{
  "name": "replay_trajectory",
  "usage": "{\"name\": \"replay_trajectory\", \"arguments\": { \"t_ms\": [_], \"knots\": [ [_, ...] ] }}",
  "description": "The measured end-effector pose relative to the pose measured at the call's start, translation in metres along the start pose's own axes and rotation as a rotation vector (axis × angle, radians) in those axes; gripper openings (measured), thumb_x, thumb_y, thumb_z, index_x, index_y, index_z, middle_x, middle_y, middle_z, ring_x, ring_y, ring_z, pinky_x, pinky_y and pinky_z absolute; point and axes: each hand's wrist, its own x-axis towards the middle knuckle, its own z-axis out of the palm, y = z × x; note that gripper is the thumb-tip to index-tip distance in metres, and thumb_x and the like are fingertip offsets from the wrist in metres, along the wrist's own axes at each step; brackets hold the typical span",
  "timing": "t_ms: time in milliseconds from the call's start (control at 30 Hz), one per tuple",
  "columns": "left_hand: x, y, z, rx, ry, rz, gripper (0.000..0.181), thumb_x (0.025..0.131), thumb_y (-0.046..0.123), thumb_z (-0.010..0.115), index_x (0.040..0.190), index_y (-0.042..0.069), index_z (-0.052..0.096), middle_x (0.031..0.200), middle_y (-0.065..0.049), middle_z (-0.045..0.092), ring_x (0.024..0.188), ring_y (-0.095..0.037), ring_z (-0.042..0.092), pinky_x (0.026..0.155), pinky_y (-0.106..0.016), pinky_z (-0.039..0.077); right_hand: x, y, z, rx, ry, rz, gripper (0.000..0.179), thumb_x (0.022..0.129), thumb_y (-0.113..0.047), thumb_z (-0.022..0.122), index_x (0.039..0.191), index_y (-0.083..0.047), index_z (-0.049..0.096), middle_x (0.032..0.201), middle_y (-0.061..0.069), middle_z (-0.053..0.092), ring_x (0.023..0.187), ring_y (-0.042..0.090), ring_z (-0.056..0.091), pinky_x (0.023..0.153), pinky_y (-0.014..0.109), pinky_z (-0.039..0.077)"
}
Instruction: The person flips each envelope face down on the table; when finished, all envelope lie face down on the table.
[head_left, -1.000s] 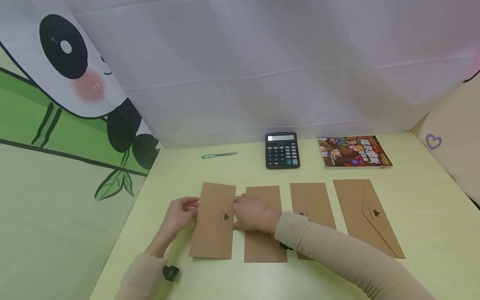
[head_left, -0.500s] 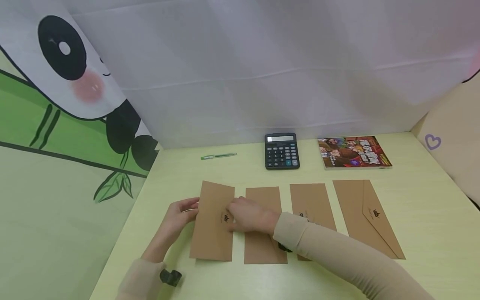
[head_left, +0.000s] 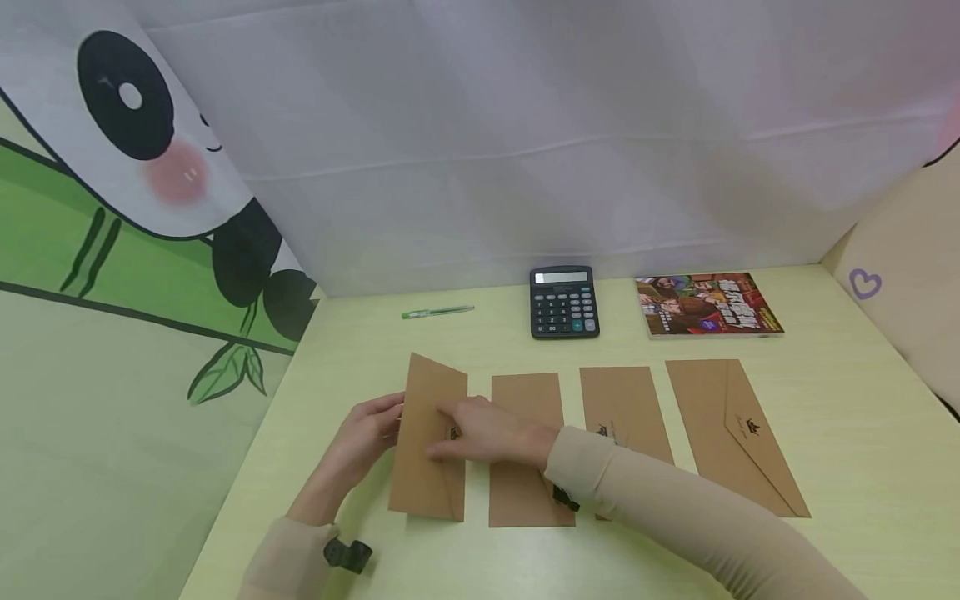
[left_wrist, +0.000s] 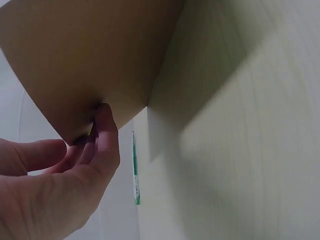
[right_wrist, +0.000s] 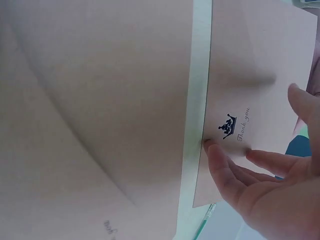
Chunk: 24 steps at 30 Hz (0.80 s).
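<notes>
A brown envelope [head_left: 427,479] stands tilted at the left end of a row, its left side raised off the table and its right edge low. My left hand [head_left: 367,437] is at the raised side; in the left wrist view its fingertips touch the shaded underside, with the thumb apart from the paper. My right hand [head_left: 487,429] reaches across from the right, fingertips on the upper face. In the right wrist view, those fingers lie around a printed crown [right_wrist: 228,126] and the words "Thank you" [right_wrist: 243,125]. A second envelope [head_left: 525,500] lies flat under the right hand and wrist.
Two more envelopes lie farther right, a third in the row [head_left: 618,392], partly behind the right sleeve, and a fourth [head_left: 708,417]. Along the back are a green pen [head_left: 438,312], a calculator [head_left: 565,302] and a colourful book [head_left: 708,304], before a white cloth [head_left: 487,167].
The envelope's left side has risen and tilted more steeply, the left hand moving slightly right with it. The right hand has shifted left from the envelope's right edge onto its face.
</notes>
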Motion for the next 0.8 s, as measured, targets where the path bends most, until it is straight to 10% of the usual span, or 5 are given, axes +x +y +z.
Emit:
{"name": "replay_trajectory", "arguments": {
  "t_ms": [800],
  "knots": [
    [0.006, -0.012, 0.011, 0.01, -0.138, -0.045, 0.049, 0.099, 0.03, 0.052, 0.134, -0.003, 0.05, 0.122, -0.017, 0.057, 0.106, -0.027, 0.056, 0.09, -0.042, 0.044, -0.008, -0.011, -0.001, 0.283, 0.06, 0.089, 0.086, 0.088, -0.058, 0.057, 0.148, -0.004, 0.029, 0.137, 0.011, 0.049, 0.113, 0.015, 0.056, 0.088, 0.029, 0.045]
  ]
}}
